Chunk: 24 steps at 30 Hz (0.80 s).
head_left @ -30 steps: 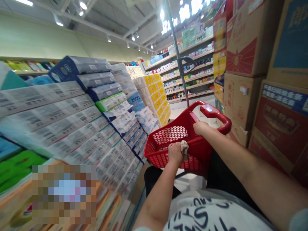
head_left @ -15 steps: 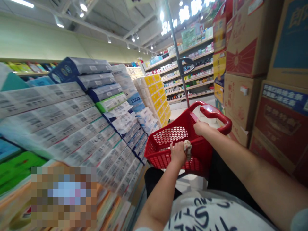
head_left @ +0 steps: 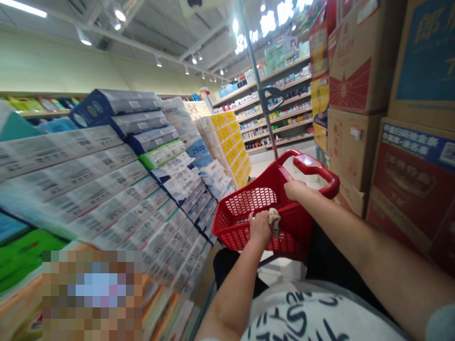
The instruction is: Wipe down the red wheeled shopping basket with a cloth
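A red plastic shopping basket [head_left: 227, 215] with a perforated wall stands tilted in the view before my legs, its thick red handle [head_left: 316, 170] raised at the right. My left hand [head_left: 260, 226] is closed over the basket's near rim. A cream, crumpled cloth-like piece [head_left: 274, 221] sits at that hand's side; whether it is worn or held, I cannot tell. Closed at the basket's right end is my right hand [head_left: 294, 188], with a flat pink thing [head_left: 284, 173] showing at its fingers. The undersides of both hands are hidden.
Stacked tissue packs [head_left: 117, 184] line the left, with yellow-and-white packs [head_left: 231, 142] beyond. Cardboard cartons [head_left: 351, 147] rise on the right. A leaning metal pole [head_left: 261, 94] stands behind the basket, before stocked shelves [head_left: 291, 102]. Pale floor [head_left: 265, 163] shows between.
The view has shifted slightly, so the shelves and cartons sit a little further left. Both hands keep the same places on the basket.
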Motion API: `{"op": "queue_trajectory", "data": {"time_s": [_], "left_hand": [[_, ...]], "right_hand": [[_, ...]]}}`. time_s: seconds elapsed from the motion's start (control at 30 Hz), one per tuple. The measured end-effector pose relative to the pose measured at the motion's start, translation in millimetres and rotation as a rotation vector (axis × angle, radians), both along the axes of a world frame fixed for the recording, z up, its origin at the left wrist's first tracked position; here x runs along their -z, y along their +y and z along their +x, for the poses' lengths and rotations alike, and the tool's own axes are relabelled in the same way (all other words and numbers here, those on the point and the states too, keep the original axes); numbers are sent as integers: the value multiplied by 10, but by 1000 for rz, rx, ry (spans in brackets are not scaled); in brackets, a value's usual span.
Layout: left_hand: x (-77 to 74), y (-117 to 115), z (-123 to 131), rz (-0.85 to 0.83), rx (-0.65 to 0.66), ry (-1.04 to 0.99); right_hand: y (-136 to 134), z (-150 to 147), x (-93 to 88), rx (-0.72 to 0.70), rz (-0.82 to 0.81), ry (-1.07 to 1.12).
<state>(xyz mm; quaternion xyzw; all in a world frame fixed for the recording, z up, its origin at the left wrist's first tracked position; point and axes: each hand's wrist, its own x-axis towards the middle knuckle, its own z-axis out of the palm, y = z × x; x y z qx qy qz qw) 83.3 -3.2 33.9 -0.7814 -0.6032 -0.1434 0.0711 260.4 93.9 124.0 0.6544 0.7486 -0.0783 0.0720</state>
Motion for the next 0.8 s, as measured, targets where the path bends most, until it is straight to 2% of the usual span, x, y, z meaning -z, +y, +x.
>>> {"op": "queue_trajectory", "data": {"time_s": [0.1, 0.27, 0.33, 0.47, 0.57, 0.73, 0.8], "left_hand": [[-29, 0, 10, 0, -12, 13], [-85, 40, 255, 30, 131, -20], [-59, 42, 244, 32, 121, -30], [-3, 6, 59, 18, 45, -21], [-38, -20, 37, 1, -5, -17], [-100, -2, 222, -25, 105, -52], [-80, 6, 225, -20, 98, -62]], "right_hand": [[19, -3, 11, 8, 5, 14], [59, -21, 29, 14, -3, -11], [70, -20, 43, 13, -14, -23], [74, -4, 68, 13, 16, 7], [60, -3, 59, 10, 24, 13], [-16, -18, -11, 9, 18, -3], [-50, -20, -33, 1, 23, -12]]}}
